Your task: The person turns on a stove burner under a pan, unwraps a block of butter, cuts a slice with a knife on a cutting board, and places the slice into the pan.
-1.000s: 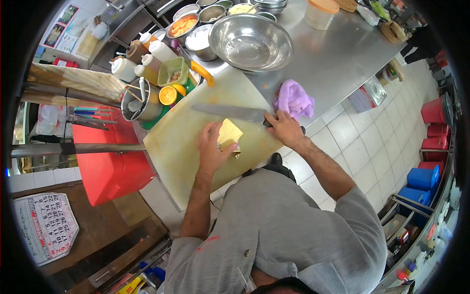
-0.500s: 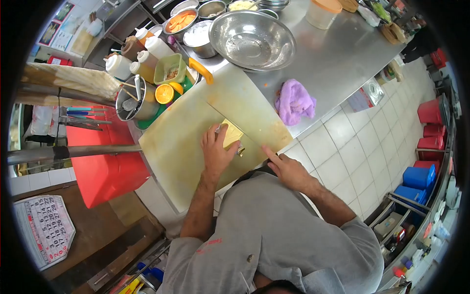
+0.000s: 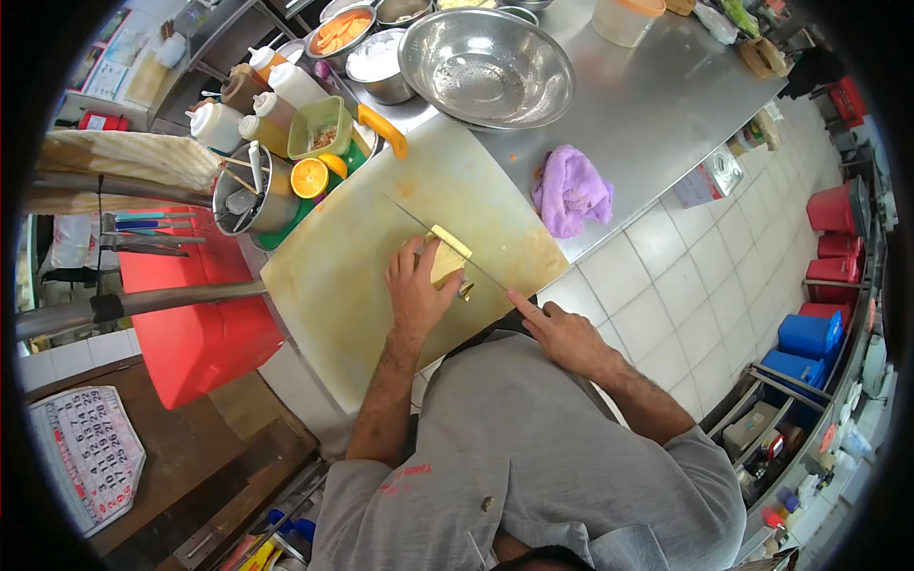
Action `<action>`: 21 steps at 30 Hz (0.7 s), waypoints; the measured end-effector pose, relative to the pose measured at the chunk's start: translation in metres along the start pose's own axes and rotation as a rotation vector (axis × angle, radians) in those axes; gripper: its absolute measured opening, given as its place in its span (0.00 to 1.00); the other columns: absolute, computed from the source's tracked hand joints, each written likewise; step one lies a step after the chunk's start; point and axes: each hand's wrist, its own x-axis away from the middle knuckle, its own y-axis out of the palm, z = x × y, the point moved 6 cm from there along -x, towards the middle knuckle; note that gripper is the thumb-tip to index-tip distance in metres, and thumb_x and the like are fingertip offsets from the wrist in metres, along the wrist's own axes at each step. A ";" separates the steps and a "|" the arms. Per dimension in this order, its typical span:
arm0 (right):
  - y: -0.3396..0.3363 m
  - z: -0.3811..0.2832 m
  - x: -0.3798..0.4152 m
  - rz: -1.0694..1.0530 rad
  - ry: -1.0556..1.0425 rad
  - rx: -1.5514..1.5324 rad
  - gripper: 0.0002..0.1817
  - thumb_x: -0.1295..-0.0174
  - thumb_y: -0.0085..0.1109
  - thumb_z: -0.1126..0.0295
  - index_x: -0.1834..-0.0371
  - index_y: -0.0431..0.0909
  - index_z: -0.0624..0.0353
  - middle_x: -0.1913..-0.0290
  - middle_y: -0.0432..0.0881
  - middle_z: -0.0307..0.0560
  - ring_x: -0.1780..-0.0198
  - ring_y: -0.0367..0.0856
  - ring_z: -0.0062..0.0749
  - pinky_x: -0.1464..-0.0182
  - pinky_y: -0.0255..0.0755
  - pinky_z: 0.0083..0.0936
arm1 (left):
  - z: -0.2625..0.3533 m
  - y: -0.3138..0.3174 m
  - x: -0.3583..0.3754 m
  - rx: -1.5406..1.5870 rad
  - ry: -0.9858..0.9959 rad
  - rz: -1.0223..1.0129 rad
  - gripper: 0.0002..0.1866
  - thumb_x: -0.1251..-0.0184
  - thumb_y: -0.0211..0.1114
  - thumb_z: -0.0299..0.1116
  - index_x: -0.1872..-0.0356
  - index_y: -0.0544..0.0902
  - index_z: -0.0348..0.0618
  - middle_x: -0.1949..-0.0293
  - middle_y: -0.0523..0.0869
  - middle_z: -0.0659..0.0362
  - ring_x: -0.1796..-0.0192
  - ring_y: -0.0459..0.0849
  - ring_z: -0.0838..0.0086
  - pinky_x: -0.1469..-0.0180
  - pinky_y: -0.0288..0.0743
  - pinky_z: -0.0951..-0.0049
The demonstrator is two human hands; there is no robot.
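Note:
A pale yellow block of butter [image 3: 445,264] rests on the large cutting board [image 3: 352,228], with a bit of gold wrapper [image 3: 465,290] at its near end. My left hand [image 3: 417,293] grips the block from its left side, thumb and fingers curled around it. My right hand [image 3: 564,333] is closed on the handle of a long kitchen knife [image 3: 488,275], index finger stretched toward the blade. The blade lies edge-down across the block, and a narrow strip of butter [image 3: 451,239] shows on its far side. The knife's handle is mostly hidden in my fist.
Beyond the board stand a big steel bowl [image 3: 486,71], a purple cloth [image 3: 573,195] and a yellow-orange handle [image 3: 384,129]. Along the left edge are a utensil pot [image 3: 271,200], a cut orange [image 3: 309,178], squeeze bottles [image 3: 297,86] and a green tub [image 3: 320,127].
The knife has shifted left and now lies across the butter, marking off a strip at its far side. My left hand stays on the block. The whole view has moved slightly.

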 end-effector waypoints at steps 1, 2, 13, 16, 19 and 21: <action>0.000 0.000 -0.001 -0.006 0.007 -0.003 0.29 0.32 0.47 0.62 0.29 0.51 0.32 0.68 0.74 0.54 0.73 0.77 0.50 0.68 0.74 0.42 | 0.000 0.000 -0.001 -0.002 0.004 -0.001 0.30 0.56 0.72 0.42 0.47 0.76 0.47 0.46 0.71 0.55 0.45 0.68 0.59 0.45 0.62 0.57; 0.002 0.001 -0.002 -0.011 0.008 -0.001 0.29 0.32 0.47 0.62 0.29 0.51 0.32 0.68 0.74 0.54 0.73 0.77 0.50 0.68 0.74 0.42 | 0.000 0.000 0.000 0.000 0.000 -0.003 0.30 0.56 0.72 0.42 0.47 0.76 0.47 0.46 0.71 0.55 0.45 0.68 0.59 0.45 0.62 0.57; 0.009 -0.003 -0.032 -0.012 0.010 -0.040 0.29 0.32 0.46 0.63 0.29 0.51 0.29 0.65 0.75 0.57 0.68 0.79 0.51 0.64 0.74 0.43 | -0.001 -0.003 -0.006 -0.019 0.018 -0.008 0.31 0.58 0.74 0.43 0.49 0.77 0.47 0.47 0.72 0.57 0.47 0.70 0.62 0.46 0.63 0.59; 0.011 -0.005 -0.043 -0.015 -0.007 -0.043 0.29 0.32 0.46 0.64 0.29 0.51 0.29 0.65 0.75 0.58 0.67 0.79 0.52 0.64 0.74 0.43 | -0.004 -0.001 -0.005 -0.004 0.016 -0.010 0.31 0.59 0.74 0.42 0.49 0.77 0.47 0.47 0.72 0.57 0.48 0.71 0.62 0.47 0.63 0.59; 0.012 -0.008 -0.050 -0.049 0.030 -0.015 0.28 0.32 0.44 0.63 0.29 0.51 0.29 0.64 0.75 0.58 0.67 0.79 0.53 0.64 0.74 0.43 | -0.003 -0.003 -0.007 -0.009 0.010 -0.017 0.31 0.59 0.74 0.42 0.49 0.77 0.47 0.47 0.72 0.57 0.48 0.71 0.62 0.47 0.63 0.59; 0.009 -0.013 -0.054 -0.068 0.038 -0.005 0.30 0.33 0.45 0.65 0.29 0.51 0.29 0.62 0.75 0.58 0.65 0.80 0.53 0.63 0.75 0.43 | -0.003 -0.003 -0.007 -0.007 0.011 -0.011 0.31 0.59 0.74 0.41 0.49 0.77 0.47 0.47 0.72 0.57 0.48 0.71 0.62 0.47 0.63 0.59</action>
